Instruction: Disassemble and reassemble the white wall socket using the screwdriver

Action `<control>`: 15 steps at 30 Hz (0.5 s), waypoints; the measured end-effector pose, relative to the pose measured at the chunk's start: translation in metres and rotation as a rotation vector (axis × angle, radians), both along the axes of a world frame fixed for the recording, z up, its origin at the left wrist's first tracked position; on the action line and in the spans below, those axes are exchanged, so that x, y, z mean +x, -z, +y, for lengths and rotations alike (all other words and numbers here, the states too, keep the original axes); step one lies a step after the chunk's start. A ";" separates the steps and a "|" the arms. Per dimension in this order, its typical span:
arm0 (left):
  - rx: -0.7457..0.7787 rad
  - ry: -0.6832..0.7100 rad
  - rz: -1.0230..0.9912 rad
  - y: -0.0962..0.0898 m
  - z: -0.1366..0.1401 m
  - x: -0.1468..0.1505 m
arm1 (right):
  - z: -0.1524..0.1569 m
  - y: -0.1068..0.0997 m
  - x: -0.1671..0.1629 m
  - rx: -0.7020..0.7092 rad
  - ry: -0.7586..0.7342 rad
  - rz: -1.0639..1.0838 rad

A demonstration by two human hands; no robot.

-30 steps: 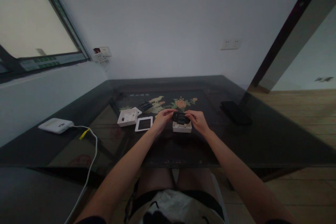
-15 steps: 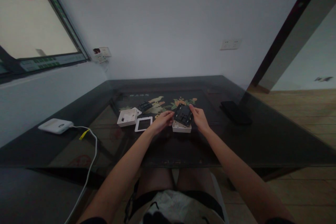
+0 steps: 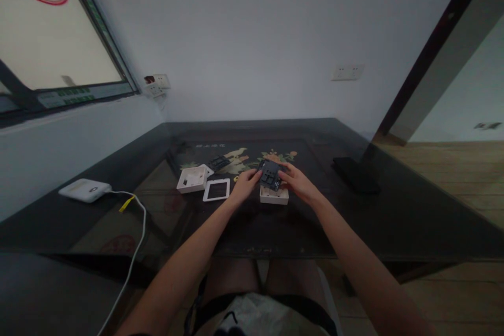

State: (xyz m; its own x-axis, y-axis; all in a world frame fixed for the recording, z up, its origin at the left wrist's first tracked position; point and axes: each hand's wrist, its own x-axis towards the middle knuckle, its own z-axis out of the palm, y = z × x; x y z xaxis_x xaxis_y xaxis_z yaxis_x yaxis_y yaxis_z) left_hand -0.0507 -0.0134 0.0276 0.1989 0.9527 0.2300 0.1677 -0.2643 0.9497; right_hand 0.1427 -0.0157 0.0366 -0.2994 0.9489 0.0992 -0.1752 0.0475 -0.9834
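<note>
A black rectangular plate with raised details, like the inner module of a wall switch [image 3: 270, 174], is held up between both my hands. My left hand [image 3: 247, 182] grips its left edge, thumb and fingers closed. Fingers of my right hand [image 3: 296, 180] are wrapped on its right side. Just beneath the plate stands a white open box [image 3: 274, 197], partly covered by it. To the left lie a white square frame [image 3: 217, 190] and a second white open box [image 3: 192, 179]. Behind that box rests another black plate [image 3: 218, 163].
The dark glossy table [image 3: 331, 226] has a flower picture under its surface. At the left is a white device [image 3: 85, 189] with a white cable [image 3: 142, 226] hanging over the front edge. A black flat case [image 3: 355, 175] lies at the right.
The black plate has turned in my hands and sits more level above the box. My right hand has shifted its grip lower along the right side. The view has tilted slightly.
</note>
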 end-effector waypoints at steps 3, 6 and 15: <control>0.034 -0.051 0.003 0.001 0.002 -0.002 | 0.000 0.001 -0.001 -0.028 -0.061 0.053; 0.053 -0.065 0.014 0.002 0.002 -0.001 | 0.000 0.001 -0.001 -0.033 -0.054 0.073; 0.132 -0.064 0.077 -0.002 -0.002 0.000 | -0.002 -0.004 0.007 -0.142 -0.102 0.099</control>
State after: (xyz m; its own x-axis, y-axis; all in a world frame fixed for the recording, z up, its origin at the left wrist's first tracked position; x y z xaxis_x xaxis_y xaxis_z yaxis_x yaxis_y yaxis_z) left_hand -0.0503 -0.0159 0.0294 0.1610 0.9264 0.3403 0.2594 -0.3724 0.8911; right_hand 0.1492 -0.0174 0.0403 -0.3903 0.9207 0.0003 -0.2678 -0.1132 -0.9568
